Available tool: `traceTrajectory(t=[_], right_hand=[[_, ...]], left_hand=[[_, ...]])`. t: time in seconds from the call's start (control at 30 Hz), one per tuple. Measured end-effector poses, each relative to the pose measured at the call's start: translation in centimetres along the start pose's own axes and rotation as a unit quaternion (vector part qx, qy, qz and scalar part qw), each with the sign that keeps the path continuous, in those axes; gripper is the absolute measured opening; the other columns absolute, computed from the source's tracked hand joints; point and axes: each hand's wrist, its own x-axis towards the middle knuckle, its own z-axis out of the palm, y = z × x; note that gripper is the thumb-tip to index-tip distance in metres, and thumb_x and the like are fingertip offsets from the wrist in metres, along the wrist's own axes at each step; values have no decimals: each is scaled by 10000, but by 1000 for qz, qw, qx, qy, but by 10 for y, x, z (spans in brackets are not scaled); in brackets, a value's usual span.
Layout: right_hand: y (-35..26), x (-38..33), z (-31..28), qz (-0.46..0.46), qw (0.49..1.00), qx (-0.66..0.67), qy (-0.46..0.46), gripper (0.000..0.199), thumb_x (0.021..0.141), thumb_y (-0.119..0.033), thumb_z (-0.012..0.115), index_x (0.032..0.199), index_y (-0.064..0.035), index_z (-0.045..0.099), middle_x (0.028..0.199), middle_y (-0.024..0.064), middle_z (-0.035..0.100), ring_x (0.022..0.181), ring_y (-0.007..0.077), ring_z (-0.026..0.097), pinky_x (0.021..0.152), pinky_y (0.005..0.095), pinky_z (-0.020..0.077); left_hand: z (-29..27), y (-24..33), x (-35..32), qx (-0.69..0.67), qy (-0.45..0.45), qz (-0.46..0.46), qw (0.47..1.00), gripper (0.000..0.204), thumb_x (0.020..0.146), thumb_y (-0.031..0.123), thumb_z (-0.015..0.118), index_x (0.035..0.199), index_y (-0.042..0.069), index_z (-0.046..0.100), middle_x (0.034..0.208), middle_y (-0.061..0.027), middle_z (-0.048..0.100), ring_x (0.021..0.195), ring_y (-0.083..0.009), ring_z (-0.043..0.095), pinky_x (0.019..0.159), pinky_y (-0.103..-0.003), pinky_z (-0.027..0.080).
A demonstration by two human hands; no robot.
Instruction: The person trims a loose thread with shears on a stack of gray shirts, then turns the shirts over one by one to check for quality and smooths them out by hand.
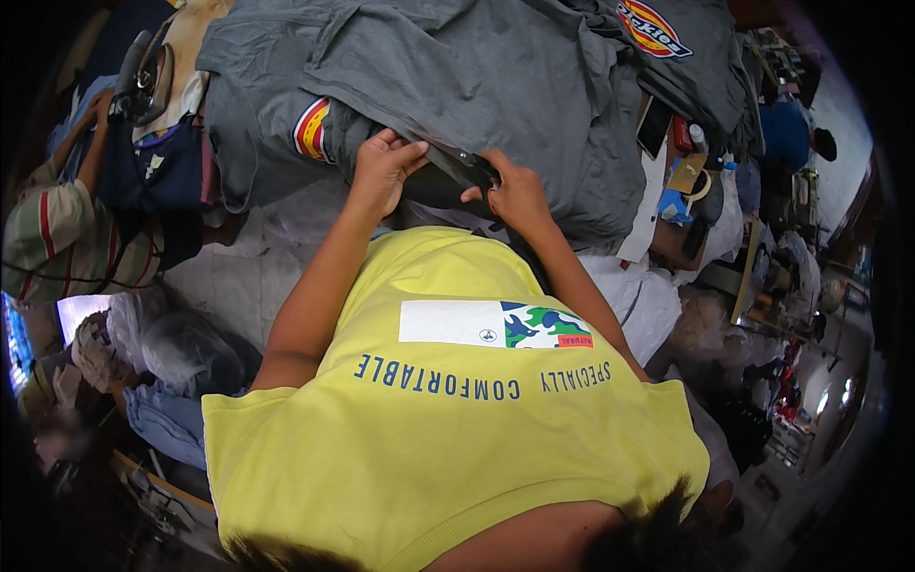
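Grey garments [496, 86] cover the cluttered worktable, both hands gripping their hem.

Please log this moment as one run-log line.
left hand: gripping grey garment edge | right hand: holding dark tool against fabric | surface: cluttered worktable | nearby: another person's striped sleeve

Garment pile [496, 76]: uniform dark grey fabric. Sleeve patch [312, 129]: curved stripes in red, yellow, white and blue. Second patch [651, 29]: red and yellow with dark outline. Person's shirt [448, 419]: pale yellow-green with blue lettering and a white panel carrying blue, green and red shapes. Striped cloth [57, 238]: green, white and red bands.
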Motion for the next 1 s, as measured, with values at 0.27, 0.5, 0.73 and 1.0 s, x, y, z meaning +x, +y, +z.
traceTrajectory(t=[0.27,0.5,0.73,1.0], right_hand=[[-19,-2,-8,53,998,8,-19,556,571,-357,745,1013,-96,531,642,95,563,595,259,566,522,342,412],[-32,12,-7,62,998,4,-19,620,514,-349,786,1014,-83,537,584,84,521,542,238,550,510,324,409],[-2,4,7,-14,1000,16,17,544,582,-370,740,997,-84,533,586,113,565,556,294,574,530,363,432],[-37,14,-6,17,1000,-19,14,545,568,-277,763,1029,-98,534,544,81,514,515,247,546,505,332,406]], left_hand=[[-11,3,6,-21,2,15,1000,213,777,-29,544,986,5,514,923,-73,594,860,-147,578,783,-269,474],[-10,6,5,-7,-13,16,1000,215,782,-25,545,991,1,504,926,-73,587,862,-143,577,788,-270,483],[-13,10,6,-12,-4,20,1000,221,785,0,555,1002,7,511,939,-63,586,866,-140,575,793,-262,473],[-15,9,7,-22,-9,35,999,219,775,-33,543,988,9,520,934,-64,586,856,-146,573,794,-274,470]])
